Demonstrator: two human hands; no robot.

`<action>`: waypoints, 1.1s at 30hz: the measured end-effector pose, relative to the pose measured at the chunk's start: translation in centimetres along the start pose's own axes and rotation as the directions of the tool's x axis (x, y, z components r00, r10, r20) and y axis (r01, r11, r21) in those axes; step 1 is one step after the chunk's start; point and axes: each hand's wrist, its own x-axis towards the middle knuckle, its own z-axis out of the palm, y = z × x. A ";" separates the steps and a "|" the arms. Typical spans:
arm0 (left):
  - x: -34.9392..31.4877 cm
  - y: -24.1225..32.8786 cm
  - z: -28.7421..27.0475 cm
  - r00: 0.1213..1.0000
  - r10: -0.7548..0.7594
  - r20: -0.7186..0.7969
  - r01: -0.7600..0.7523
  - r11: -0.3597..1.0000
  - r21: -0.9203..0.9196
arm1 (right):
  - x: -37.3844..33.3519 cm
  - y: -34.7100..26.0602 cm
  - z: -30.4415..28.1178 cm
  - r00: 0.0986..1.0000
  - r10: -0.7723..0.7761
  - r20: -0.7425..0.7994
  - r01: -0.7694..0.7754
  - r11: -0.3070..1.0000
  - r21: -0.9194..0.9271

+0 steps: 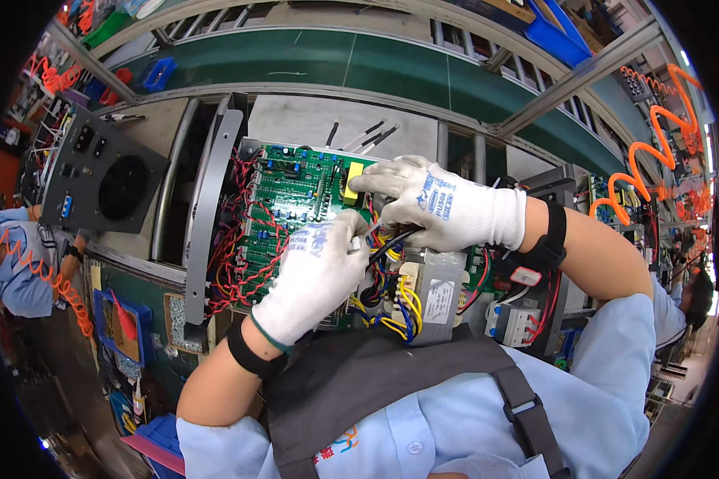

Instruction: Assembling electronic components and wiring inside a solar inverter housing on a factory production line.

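My left hand (315, 259), in a white coated glove, is closed with its fingertips pinched over the wiring; what they hold is hidden. My right hand (427, 203), gloved alike, curls in from the right, its fingertips meeting the left ones. A black cable (395, 244) comes out from under its thumb and seems gripped there. Its forward fingers lie against a yellow-wrapped component (351, 183) on the green circuit board (284, 199). Below the hands sits a transformer (438, 295) with yellow and blue wires. Red wires (236, 275) bunch along the board's left side.
A grey metal panel (213, 215) stands upright left of the board. Farther left is a black panel with a round fan opening (124, 188). Loose black-tipped leads (367, 137) lie behind. A blue bin (124, 327) is at lower left. An orange coiled hose (655, 144) hangs right. Other people work on both sides.
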 end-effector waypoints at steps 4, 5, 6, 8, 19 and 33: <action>0.7 0.4 -1.1 0.991 -0.031 0.134 0.001 0.976 0.219 | 0.4 -0.4 -0.7 0.999 -0.012 0.043 0.016 0.995 -0.095; 0.6 0.2 -1.3 0.988 -0.025 0.149 -0.016 0.964 0.265 | 0.2 -0.3 -0.7 0.999 -0.008 0.042 0.012 0.995 -0.095; 0.4 -0.2 -1.3 0.984 -0.001 0.177 -0.042 0.969 0.244 | -0.2 -0.2 -0.6 1.000 -0.025 0.019 0.027 0.996 -0.091; 0.2 0.0 -1.3 0.980 -0.044 0.193 0.010 0.985 0.173 | -0.7 -0.1 -0.6 1.000 -0.025 0.017 0.026 0.997 -0.074; -1.0 -1.0 0.3 0.993 -0.001 0.122 0.050 0.916 -0.398 | 1.0 -1.0 -0.6 0.986 0.153 0.063 -0.131 0.955 -0.266; 0.7 -0.9 -0.2 0.980 0.168 -0.111 -0.175 0.983 -0.056 | 0.0 0.8 0.9 0.997 0.060 -0.045 -0.058 0.998 0.037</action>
